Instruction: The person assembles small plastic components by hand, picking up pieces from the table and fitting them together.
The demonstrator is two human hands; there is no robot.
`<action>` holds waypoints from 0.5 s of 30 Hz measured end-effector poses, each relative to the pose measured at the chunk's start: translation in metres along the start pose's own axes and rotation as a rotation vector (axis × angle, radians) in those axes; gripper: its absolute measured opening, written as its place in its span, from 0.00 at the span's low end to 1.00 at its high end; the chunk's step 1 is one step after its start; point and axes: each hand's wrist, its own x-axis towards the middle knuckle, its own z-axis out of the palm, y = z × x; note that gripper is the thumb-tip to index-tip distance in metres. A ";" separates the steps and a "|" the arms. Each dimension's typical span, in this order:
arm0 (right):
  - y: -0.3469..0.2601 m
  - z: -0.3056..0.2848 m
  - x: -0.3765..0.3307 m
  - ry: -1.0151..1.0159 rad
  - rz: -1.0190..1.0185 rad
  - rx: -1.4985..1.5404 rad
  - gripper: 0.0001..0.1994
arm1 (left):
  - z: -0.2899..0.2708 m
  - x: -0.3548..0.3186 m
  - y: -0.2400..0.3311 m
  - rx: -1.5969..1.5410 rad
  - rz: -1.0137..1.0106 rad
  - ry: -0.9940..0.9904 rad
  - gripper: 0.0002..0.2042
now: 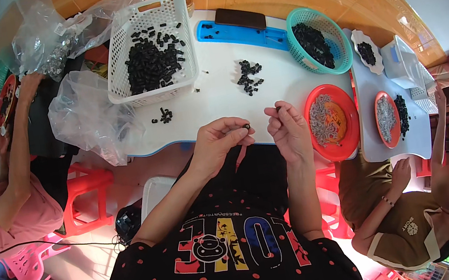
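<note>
Both my hands are raised at the table's near edge, a short way apart. My left hand (218, 144) pinches a small black cylindrical part (246, 127) between thumb and fingertips. My right hand (291, 132) is closed in a pinch too, on a small dark piece (279, 109) mostly hidden by the fingers. Beyond them on the white table (213, 106) lies a loose pile of small black parts (248, 76). Beside my right hand stands a red plate (350, 143) with a heap of small silvery metal pieces (325, 120).
A white perforated basket (113, 78) of black parts stands back left, by a clear plastic bag (87, 115). A teal basket (297, 51) and a blue tray (237, 36) bearing a dark brown case (240, 19) are at the back. People sit left and right; a red stool (84, 190) stands left.
</note>
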 end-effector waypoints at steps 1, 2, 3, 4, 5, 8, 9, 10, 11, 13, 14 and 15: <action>0.000 0.005 -0.002 0.008 0.009 0.040 0.10 | 0.001 0.000 0.001 0.001 0.003 -0.001 0.08; -0.001 0.009 -0.004 0.004 0.003 0.037 0.10 | 0.001 0.000 0.002 -0.012 0.012 -0.007 0.08; -0.002 0.013 -0.005 -0.002 0.000 0.035 0.10 | 0.002 0.000 0.004 0.011 0.009 0.005 0.08; -0.003 0.017 -0.006 -0.007 -0.004 0.033 0.10 | 0.002 0.000 0.005 0.019 0.010 0.010 0.08; -0.004 0.021 -0.006 0.009 -0.001 0.008 0.10 | 0.002 0.000 0.005 0.012 0.007 0.013 0.08; -0.006 0.027 -0.007 0.024 -0.009 -0.058 0.10 | 0.004 -0.001 0.006 0.019 0.015 0.017 0.08; -0.006 0.029 -0.009 0.004 -0.018 -0.071 0.09 | 0.005 -0.002 0.006 0.037 0.027 0.019 0.08; -0.006 0.030 -0.010 -0.019 -0.021 -0.079 0.09 | 0.005 -0.002 0.006 0.044 0.034 0.024 0.08; -0.003 0.032 -0.011 -0.005 -0.074 -0.188 0.09 | 0.006 -0.002 0.005 0.052 0.041 0.030 0.09; 0.000 0.036 -0.014 0.016 -0.182 -0.396 0.08 | 0.005 -0.003 0.006 0.078 0.048 0.026 0.09; 0.000 0.038 -0.017 0.023 -0.171 -0.397 0.08 | 0.005 -0.003 0.006 0.072 0.056 0.012 0.09; 0.000 0.040 -0.021 0.030 -0.162 -0.398 0.08 | 0.004 -0.003 0.007 0.094 0.052 0.022 0.09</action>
